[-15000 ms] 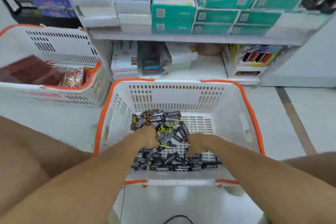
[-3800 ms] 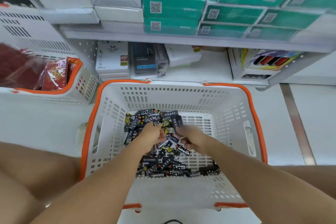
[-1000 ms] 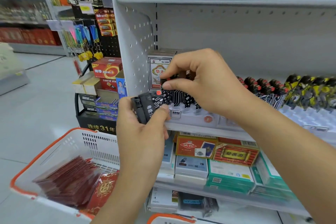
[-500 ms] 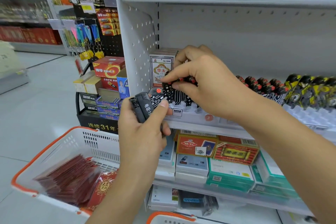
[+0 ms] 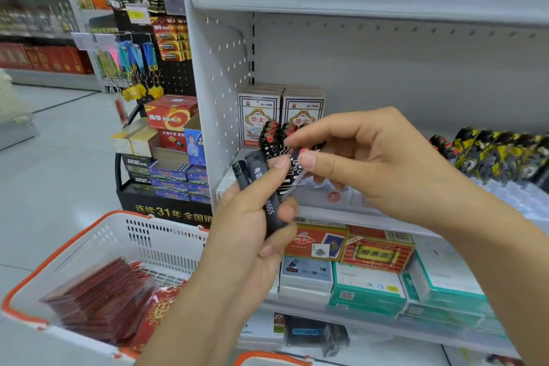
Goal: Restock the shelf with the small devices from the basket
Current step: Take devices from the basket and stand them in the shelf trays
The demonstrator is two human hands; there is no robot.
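My left hand (image 5: 252, 235) grips a bundle of small black devices (image 5: 258, 187), lighter-like sticks with white print, held upright in front of the shelf (image 5: 341, 214). My right hand (image 5: 371, 163) pinches the top of one black-and-white patterned device (image 5: 292, 174) in that bundle, between thumb and forefinger. Behind the hands a row of the same red-capped devices (image 5: 274, 135) stands in a white tray on the shelf. More of them, some yellow and black (image 5: 499, 154), line the tray to the right. Only the orange rim of the devices' basket (image 5: 267, 358) shows at the bottom edge.
Two card boxes (image 5: 279, 110) stand at the shelf's back left. Lower shelves hold red and teal boxes (image 5: 371, 285). A white basket with an orange rim (image 5: 166, 241) full of red packets sits at the lower left. A battery display stand (image 5: 169, 157) is beside the shelf.
My right hand has drawn back from the row on the shelf toward the bundle and now pinches one device in my left hand. The left hand has stayed about where it was.
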